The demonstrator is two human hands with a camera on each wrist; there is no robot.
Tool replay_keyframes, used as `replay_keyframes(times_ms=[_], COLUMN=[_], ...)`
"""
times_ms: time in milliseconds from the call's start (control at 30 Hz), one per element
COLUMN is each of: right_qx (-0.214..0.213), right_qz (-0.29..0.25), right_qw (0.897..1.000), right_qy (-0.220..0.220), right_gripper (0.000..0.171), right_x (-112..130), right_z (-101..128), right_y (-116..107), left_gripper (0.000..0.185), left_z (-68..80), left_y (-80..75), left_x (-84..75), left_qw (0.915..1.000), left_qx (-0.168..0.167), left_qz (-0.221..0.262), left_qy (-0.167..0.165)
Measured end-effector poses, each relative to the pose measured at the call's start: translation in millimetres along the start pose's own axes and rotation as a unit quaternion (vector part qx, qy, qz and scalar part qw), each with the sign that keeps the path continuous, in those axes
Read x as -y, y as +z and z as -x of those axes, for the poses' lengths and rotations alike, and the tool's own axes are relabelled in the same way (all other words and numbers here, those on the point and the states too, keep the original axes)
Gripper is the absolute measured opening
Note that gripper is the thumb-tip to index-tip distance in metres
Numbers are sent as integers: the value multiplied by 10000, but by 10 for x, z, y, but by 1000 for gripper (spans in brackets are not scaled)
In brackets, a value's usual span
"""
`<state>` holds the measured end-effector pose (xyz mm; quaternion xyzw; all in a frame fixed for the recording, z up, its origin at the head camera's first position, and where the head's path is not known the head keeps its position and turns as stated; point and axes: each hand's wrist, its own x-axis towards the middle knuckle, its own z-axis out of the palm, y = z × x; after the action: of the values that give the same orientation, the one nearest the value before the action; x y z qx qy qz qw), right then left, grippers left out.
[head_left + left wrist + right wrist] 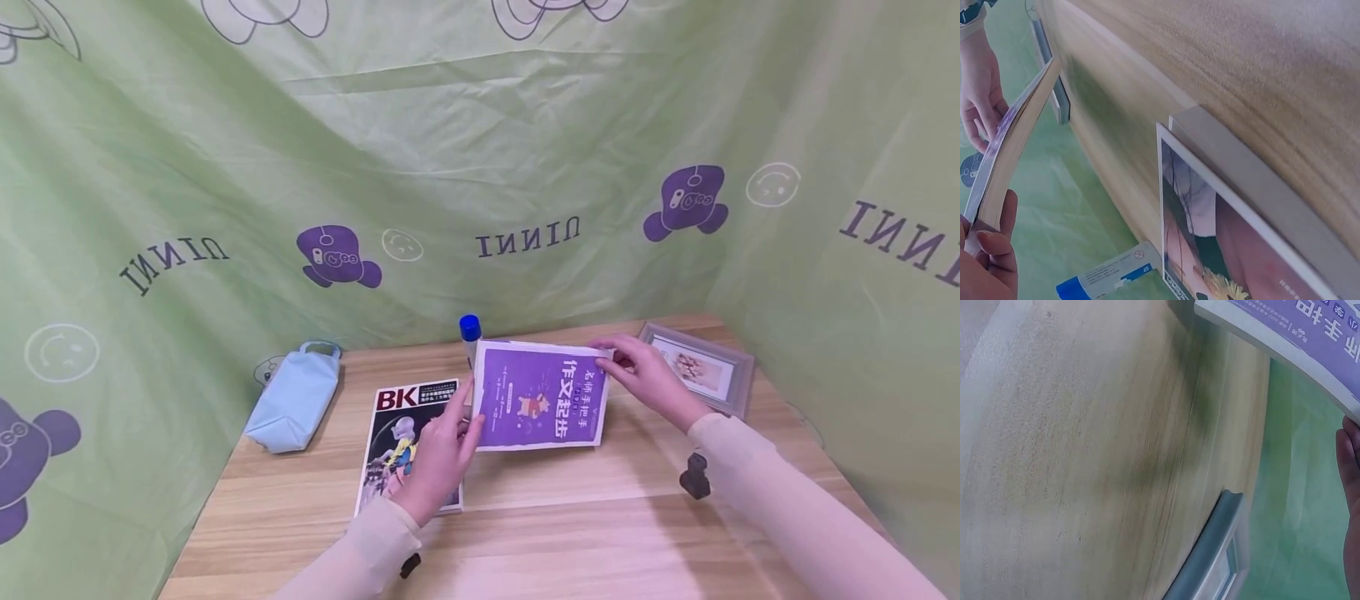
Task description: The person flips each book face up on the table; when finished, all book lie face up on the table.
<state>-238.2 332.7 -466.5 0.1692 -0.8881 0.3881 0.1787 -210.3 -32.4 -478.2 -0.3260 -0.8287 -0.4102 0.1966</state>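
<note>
Both hands hold a purple book [538, 398] with white Chinese lettering, lifted off the wooden table [570, 517] and tilted toward me. My left hand [444, 450] grips its left edge, thumb on the cover. My right hand [637, 371] pinches its upper right corner. In the left wrist view the book [1007, 156] is seen edge-on, my left hand [985, 253] round its lower end and my right hand [982, 87] at the far end. The right wrist view shows the book's cover [1297, 337] above the table, with a fingertip [1350, 487] at the right edge.
A magazine marked BK [401, 433] lies flat under my left hand; it also shows in the left wrist view [1222, 237]. A blue-capped glue stick [470, 333] stands behind the book. A light blue pouch [296, 400] sits far left, a grey picture frame [701, 367] far right.
</note>
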Motion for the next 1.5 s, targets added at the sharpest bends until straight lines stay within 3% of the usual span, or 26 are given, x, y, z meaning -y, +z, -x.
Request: replay_keyframes(times_ms=[133,300,633,767,1233,1500], right_qx=[-70,-84,-24,34,450,527], right_qz=[-143,-138,-36,-54,-249,-198], right_qw=[9999,9999,10000,10000,9973,9970], right_qy=[58,14,-25,23,532,528], right_gripper=[25,16,16,16,28,26], right_x=[-5,-8,-24,-20,-25,-58], right_z=[-8,-17,-21,-37,-75,-77], right_y=[23,46,69,70,98,136], left_gripper=[68,64,53,53,54,62], left_z=[19,34,49,62,175,272], left_y=[13,24,35,42,152,226], left_x=[0,18,41,28,-6,-75], left_qw=[9994,9992,9993,9986,9929,9799], left_qx=[56,68,80,145,583,1206], left_qz=[272,263,177,174,111,491], left_qy=[-218,-298,-325,-483,-1028,-1510])
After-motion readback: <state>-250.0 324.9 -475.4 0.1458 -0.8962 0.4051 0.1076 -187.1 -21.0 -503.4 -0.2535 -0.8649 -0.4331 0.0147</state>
